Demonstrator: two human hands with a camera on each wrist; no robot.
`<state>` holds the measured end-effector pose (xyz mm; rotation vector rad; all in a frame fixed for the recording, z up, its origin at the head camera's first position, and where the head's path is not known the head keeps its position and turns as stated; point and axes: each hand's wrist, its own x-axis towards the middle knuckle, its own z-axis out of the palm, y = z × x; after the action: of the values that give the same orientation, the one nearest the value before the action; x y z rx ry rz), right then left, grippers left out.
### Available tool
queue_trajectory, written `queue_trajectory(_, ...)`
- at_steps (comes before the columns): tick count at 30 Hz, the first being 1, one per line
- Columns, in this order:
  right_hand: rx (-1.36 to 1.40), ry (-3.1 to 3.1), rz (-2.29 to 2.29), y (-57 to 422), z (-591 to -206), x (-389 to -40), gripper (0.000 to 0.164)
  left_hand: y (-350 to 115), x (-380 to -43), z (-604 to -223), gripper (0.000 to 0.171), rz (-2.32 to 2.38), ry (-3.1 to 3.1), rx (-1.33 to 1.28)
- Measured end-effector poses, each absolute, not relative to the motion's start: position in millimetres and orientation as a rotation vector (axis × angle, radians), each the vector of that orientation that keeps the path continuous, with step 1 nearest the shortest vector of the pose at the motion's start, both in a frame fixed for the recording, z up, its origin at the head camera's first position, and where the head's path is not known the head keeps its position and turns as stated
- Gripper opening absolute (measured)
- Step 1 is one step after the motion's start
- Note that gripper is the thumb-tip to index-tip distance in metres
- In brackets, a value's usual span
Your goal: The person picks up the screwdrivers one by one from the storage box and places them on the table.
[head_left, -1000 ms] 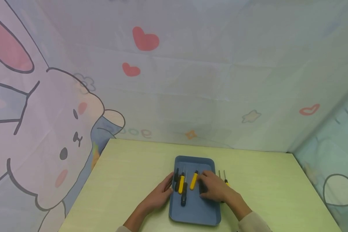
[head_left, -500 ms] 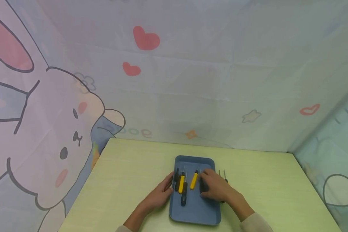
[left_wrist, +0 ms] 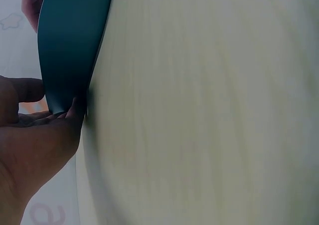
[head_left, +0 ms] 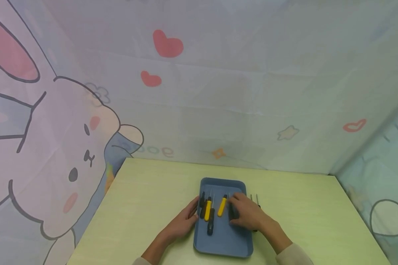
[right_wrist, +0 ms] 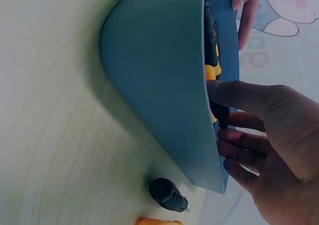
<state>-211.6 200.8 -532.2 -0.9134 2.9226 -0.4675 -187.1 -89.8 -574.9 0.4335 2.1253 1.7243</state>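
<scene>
Barely anything has moved since a second ago — the right hand [head_left: 248, 212] has edged slightly rightward, and I now see a thin metal shaft [head_left: 229, 195] past its fingertips. Behind everything hangs a pale printed cloth backdrop [head_left: 205, 121]. Before it stands the pale yellow-green tabletop [head_left: 159, 184], bearing a rectangular blue-grey tray [head_left: 222, 244]. At the tray's left wall I have the left hand [head_left: 182, 222], fingers fairly straight against it, thumb by the rim. Inside the tray, the right hand pinches a black-handled screwdriver [right_wrist: 219, 111]. Left of that lies a yellow-handled screwdriver [head_left: 222, 206]; further left, a cluster of black and yellow screwdrivers [head_left: 208, 211]. Two more screwdrivers [right_wrist: 167, 194] lie just outside the right wall — partly hidden from my head view.
</scene>
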Motion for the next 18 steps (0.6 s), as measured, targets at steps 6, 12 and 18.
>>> queue_trajectory(6, -0.884, 2.923, -0.482, 202.4, -532.9, -209.2, 0.061, -89.8, -185.5, -574.0, 0.064, 1.722, 2.12, 0.436)
queue_trajectory(12, -0.888, 2.946, -0.486, 204.5, -530.7, -208.7, 0.063, -90.0, -185.2, -572.5, 0.065, 1.719, 2.131, 0.442)
queue_trajectory(18, -0.893, 2.948, -0.495, 205.0, -528.2, -208.1, 0.062, -89.4, -185.8, -572.8, 0.064, 1.719, 2.125, 0.434)
